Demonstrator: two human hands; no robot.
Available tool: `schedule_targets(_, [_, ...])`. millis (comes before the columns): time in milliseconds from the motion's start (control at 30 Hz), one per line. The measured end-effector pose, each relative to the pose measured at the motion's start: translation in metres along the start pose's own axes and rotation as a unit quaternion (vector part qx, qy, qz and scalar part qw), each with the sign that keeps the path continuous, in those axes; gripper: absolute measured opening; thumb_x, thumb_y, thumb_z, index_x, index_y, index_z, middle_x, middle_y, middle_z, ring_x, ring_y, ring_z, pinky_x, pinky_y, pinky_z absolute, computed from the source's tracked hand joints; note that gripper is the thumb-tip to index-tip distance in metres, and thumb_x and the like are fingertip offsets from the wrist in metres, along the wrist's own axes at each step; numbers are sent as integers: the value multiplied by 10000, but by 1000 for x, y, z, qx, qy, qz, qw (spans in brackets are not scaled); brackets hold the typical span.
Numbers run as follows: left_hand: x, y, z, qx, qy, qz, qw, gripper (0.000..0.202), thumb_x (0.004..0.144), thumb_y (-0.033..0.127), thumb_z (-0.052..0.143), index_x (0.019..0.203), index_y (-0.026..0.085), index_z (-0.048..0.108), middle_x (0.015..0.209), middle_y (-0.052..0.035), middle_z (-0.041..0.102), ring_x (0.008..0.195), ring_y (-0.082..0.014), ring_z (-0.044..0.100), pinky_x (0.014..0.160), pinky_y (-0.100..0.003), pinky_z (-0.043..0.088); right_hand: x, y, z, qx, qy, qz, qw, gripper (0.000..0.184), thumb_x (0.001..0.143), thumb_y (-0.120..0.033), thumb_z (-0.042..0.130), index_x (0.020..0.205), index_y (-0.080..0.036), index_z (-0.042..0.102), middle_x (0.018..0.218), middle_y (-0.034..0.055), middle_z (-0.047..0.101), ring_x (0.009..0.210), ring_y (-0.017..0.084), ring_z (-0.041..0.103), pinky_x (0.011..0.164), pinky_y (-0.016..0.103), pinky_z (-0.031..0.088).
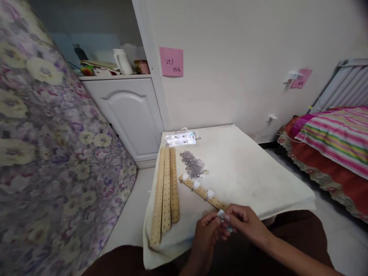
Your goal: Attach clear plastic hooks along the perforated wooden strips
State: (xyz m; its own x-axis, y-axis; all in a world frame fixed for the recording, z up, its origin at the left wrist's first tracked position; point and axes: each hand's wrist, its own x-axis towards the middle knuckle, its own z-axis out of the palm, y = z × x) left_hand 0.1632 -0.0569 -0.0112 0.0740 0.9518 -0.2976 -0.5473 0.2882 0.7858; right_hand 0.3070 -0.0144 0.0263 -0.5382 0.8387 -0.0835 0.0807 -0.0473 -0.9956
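Observation:
Close to the table's near edge, my left hand and my right hand meet, fingers pinched together on a small white tag. What else lies between the fingers is hidden. Just beyond them a narrow wooden strip with holes slants across the cloth, its near end reaching my fingers. Along it sit several white tags, which seem fixed to it with small rings or clips. Beside its far end lies a grey, mesh-like heap with small shiny pieces on it.
Several longer perforated wooden strips lie along the left side of the cloth-covered table. Clear plastic packaging rests at the back left. A floral curtain and white cabinet stand left; a bed is at right.

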Motion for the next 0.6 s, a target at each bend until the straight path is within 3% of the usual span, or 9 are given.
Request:
schedule_targets(200, [3,-3,2,-25,14,-25,999,337,677,377,755,835,91,676,580,-31,653,501,-104,593,485,-190,418,4,8,4,87,-21,12,996,322,748,-418,683,659,-219,446,523,-54,533,521,141,561,544,272,421])
schedule_targets(267, [4,-3,3,-30,21,-30,999,355,664,389,763,834,91,673,567,-33,653,499,-107,595,485,-192,420,5,13,2,71,-15,15,997,326,739,-410,695,664,-220,441,520,-53,533,524,136,546,535,259,400])
schedule_targets(433, [2,0,5,-42,33,-47,997,357,647,373,773,836,94,657,685,-59,689,533,-114,622,496,-195,428,6,15,-17,-53,74,-6,996,247,791,-412,643,747,-195,536,600,-41,544,545,102,456,512,226,323])
schedule_targets(600, [2,-3,4,-29,10,-70,997,358,660,373,754,859,93,653,688,-62,684,538,-117,623,507,-201,429,7,12,-24,-62,8,0,998,191,814,-366,616,858,-183,590,646,-25,587,600,121,507,562,238,365])
